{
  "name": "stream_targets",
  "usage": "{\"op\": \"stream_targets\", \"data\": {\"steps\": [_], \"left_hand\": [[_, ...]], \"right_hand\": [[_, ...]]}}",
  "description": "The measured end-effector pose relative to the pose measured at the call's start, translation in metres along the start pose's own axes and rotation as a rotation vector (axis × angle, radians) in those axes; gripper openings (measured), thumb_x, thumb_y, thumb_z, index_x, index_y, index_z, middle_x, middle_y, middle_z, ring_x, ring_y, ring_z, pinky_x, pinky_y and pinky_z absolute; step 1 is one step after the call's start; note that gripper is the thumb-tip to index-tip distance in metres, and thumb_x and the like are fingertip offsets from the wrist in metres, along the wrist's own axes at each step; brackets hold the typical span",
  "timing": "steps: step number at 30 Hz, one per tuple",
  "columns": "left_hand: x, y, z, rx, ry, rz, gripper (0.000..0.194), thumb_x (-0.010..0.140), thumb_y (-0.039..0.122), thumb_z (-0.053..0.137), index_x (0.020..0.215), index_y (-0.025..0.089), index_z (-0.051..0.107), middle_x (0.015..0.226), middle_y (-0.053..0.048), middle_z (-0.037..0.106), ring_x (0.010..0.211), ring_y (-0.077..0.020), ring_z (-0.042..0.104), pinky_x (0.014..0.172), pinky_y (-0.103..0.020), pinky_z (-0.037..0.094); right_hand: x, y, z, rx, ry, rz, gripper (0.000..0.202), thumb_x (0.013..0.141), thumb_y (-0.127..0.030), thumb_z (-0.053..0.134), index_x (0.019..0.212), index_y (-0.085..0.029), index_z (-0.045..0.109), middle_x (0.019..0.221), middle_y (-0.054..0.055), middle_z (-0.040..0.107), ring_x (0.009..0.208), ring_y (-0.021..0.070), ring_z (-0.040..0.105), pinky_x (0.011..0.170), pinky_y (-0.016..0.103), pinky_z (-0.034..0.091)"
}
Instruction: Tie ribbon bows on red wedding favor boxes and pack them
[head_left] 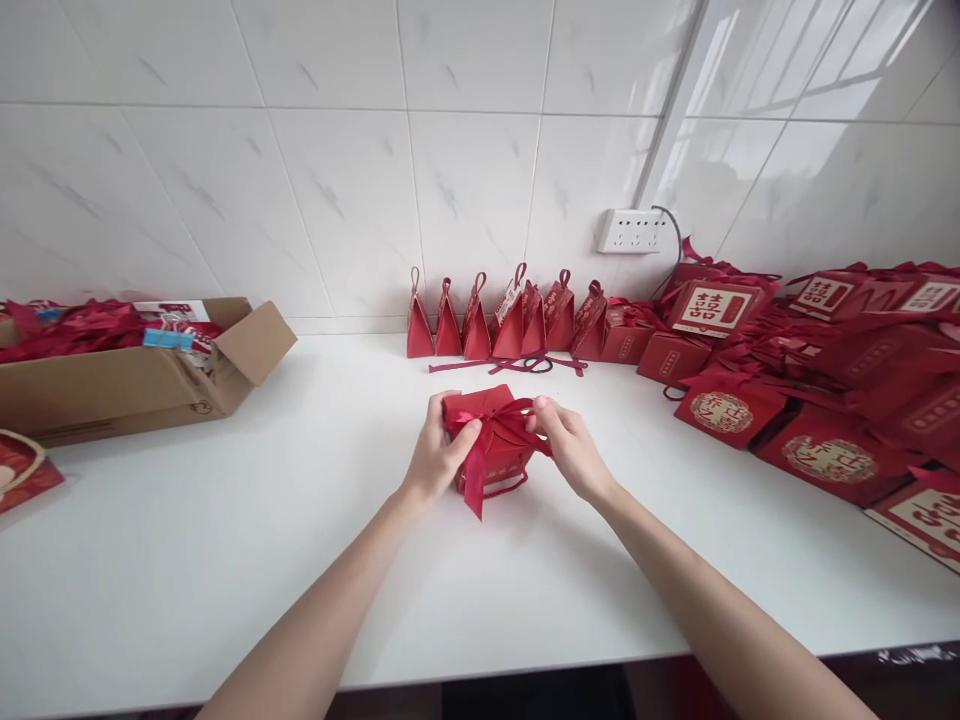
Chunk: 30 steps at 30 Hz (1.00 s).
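Note:
In the middle of the white table stands a small red gift box [499,465] with a cord handle hanging at its front. A red ribbon [475,482] is tied in a bow on its top, one tail hanging down the front. My left hand [439,450] grips the box's left side, its thumb pressing on the ribbon near the knot. On the right, my right hand [570,445] pinches the bow's right loop between thumb and fingers. The undersides of the fingers are partly hidden.
Several red triangular boxes [478,335] line the wall, with loose ribbon strips [480,367] before them. Red gift boxes [724,415] are piled at right. At left are a cardboard carton [112,390] of red ribbons and a red bag [30,480]. A power socket [634,232] is on the wall.

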<state>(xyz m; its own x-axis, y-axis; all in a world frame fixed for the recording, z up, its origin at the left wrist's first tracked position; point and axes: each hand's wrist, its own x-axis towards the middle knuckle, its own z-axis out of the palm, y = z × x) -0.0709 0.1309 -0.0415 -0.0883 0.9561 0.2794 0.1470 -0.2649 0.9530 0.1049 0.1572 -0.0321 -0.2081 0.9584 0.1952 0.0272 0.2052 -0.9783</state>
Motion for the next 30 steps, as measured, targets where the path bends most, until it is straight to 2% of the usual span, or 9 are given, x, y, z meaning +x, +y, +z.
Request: {"op": "stream_targets", "data": {"steps": [5,8,10,13,16,18,21,24,30], "left_hand": [[-0.003,0.006,-0.006,0.203,-0.047,0.158,0.047,0.073,0.043,0.059,0.111,0.022,0.040,0.085,-0.001,0.062,0.083,-0.0194,0.061,0.080,-0.034,0.047],[-0.002,0.004,-0.010,0.299,-0.064,0.269,0.051,0.074,0.041,0.061,0.117,0.022,0.041,0.109,-0.007,0.060,0.103,-0.0228,0.058,0.092,-0.038,0.044],[0.001,0.001,-0.012,0.354,-0.052,0.351,0.057,0.075,0.040,0.064,0.123,0.022,0.039,0.128,-0.011,0.049,0.121,-0.0253,0.047,0.102,-0.041,0.039],[0.004,-0.006,-0.013,0.340,0.015,0.379,0.064,0.074,0.042,0.067,0.127,0.024,0.036,0.136,-0.013,0.037,0.131,-0.0271,0.036,0.100,-0.042,0.042],[0.005,-0.011,-0.012,0.226,0.158,0.349,0.062,0.067,0.042,0.072,0.115,0.025,0.036,0.125,-0.011,0.038,0.124,-0.0251,0.041,0.090,-0.040,0.049],[0.005,-0.012,-0.011,0.207,0.208,0.330,0.052,0.065,0.041,0.072,0.100,0.024,0.037,0.111,-0.006,0.043,0.112,-0.0210,0.049,0.089,-0.039,0.049],[0.003,-0.010,-0.011,0.303,0.183,0.292,0.036,0.067,0.040,0.069,0.080,0.022,0.040,0.089,-0.001,0.045,0.089,-0.0165,0.051,0.087,-0.036,0.047],[0.003,-0.006,-0.012,0.359,0.167,0.252,0.034,0.068,0.043,0.066,0.070,0.022,0.040,0.077,0.001,0.044,0.078,-0.0161,0.047,0.077,-0.032,0.044],[-0.001,0.001,-0.011,0.265,0.192,0.150,0.030,0.084,0.042,0.047,0.066,0.022,0.035,0.064,0.003,0.036,0.061,-0.0126,0.039,0.058,-0.025,0.035]], "right_hand": [[0.000,-0.003,-0.001,0.018,-0.035,0.026,0.054,0.077,-0.068,0.051,0.060,-0.017,0.057,0.083,0.005,0.055,0.069,0.0157,0.051,0.058,0.028,0.040],[-0.001,-0.008,0.000,0.097,-0.050,0.009,0.040,0.074,-0.057,0.060,0.069,-0.018,0.061,0.098,0.005,0.053,0.074,0.0163,0.054,0.061,0.029,0.044],[-0.001,-0.009,-0.001,0.131,-0.031,-0.014,0.033,0.071,-0.050,0.063,0.068,-0.018,0.060,0.100,0.005,0.052,0.072,0.0154,0.054,0.062,0.030,0.045],[0.000,-0.006,-0.001,0.111,-0.016,-0.049,0.026,0.070,-0.043,0.063,0.064,-0.017,0.059,0.101,0.005,0.052,0.073,0.0158,0.054,0.066,0.032,0.044],[0.002,0.000,-0.002,0.102,-0.050,-0.058,0.023,0.072,-0.040,0.062,0.067,-0.018,0.059,0.105,0.006,0.052,0.077,0.0170,0.055,0.069,0.033,0.044],[0.004,0.005,-0.003,0.107,-0.075,-0.063,0.025,0.074,-0.042,0.062,0.069,-0.018,0.060,0.107,0.005,0.052,0.077,0.0163,0.055,0.068,0.032,0.044],[0.005,0.009,-0.003,0.120,-0.090,-0.070,0.034,0.077,-0.051,0.059,0.070,-0.018,0.060,0.106,0.006,0.053,0.079,0.0169,0.056,0.070,0.032,0.045],[0.005,0.010,0.000,0.100,-0.048,-0.073,0.039,0.077,-0.056,0.059,0.068,-0.018,0.058,0.103,0.007,0.055,0.079,0.0174,0.055,0.069,0.033,0.046],[0.003,0.007,0.001,0.168,-0.065,-0.096,0.031,0.074,-0.045,0.066,0.065,-0.018,0.055,0.113,0.006,0.054,0.080,0.0177,0.059,0.063,0.031,0.046]]}}
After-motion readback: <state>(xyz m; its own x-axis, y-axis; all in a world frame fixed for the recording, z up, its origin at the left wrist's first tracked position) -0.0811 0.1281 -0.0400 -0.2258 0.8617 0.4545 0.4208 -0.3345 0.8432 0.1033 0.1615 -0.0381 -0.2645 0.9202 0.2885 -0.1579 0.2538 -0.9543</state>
